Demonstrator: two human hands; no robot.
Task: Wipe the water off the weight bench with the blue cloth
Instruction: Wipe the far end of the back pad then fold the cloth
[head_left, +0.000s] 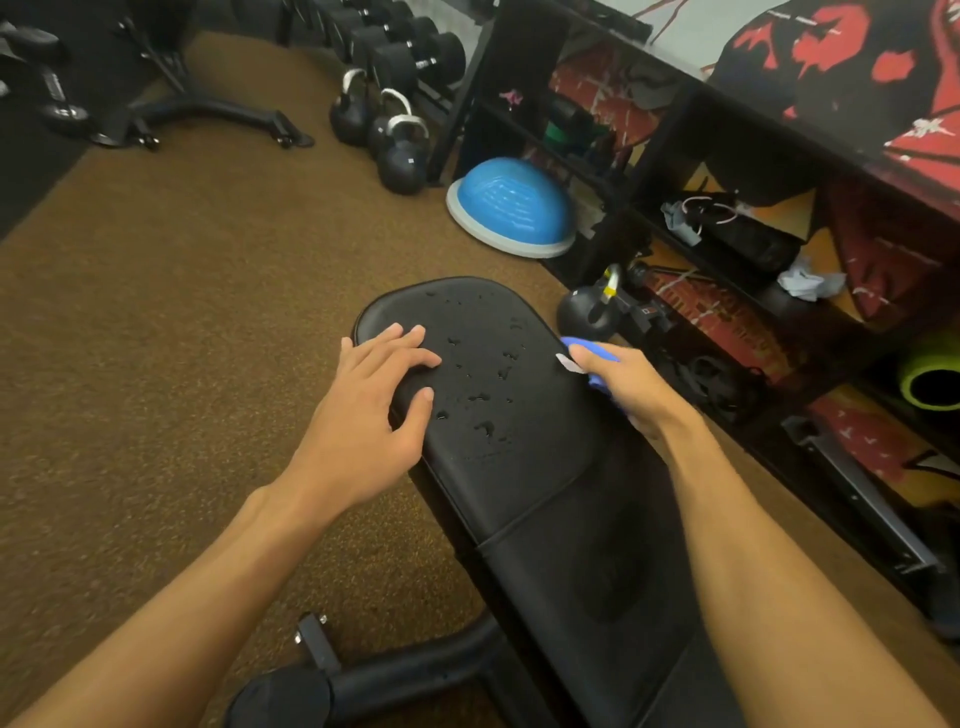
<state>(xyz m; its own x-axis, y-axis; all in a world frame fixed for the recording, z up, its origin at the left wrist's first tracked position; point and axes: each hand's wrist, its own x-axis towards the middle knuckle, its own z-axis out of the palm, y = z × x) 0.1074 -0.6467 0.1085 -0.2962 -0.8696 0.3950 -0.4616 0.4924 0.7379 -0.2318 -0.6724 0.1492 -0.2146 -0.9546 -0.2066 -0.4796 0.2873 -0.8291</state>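
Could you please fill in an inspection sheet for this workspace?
Surface: bench pad, beaded with water drops.
Job's things: cloth, bunched at the pad's right edge.
Clutter: kettlebell on the floor beside the bench.
Hands: left hand rests spread on the pad's left edge; right hand grips the cloth.
Cables: what looks like a looped cord on the shelf.
Surroundings: kettlebells, blue dome, dumbbells.

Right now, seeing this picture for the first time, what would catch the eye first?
Probably the hands: the left hand rests on the black weight bench, and the right hand grips the blue cloth at its right edge. Between them, water drops shine on the bench. Beyond, a blue half-dome lies on the floor.
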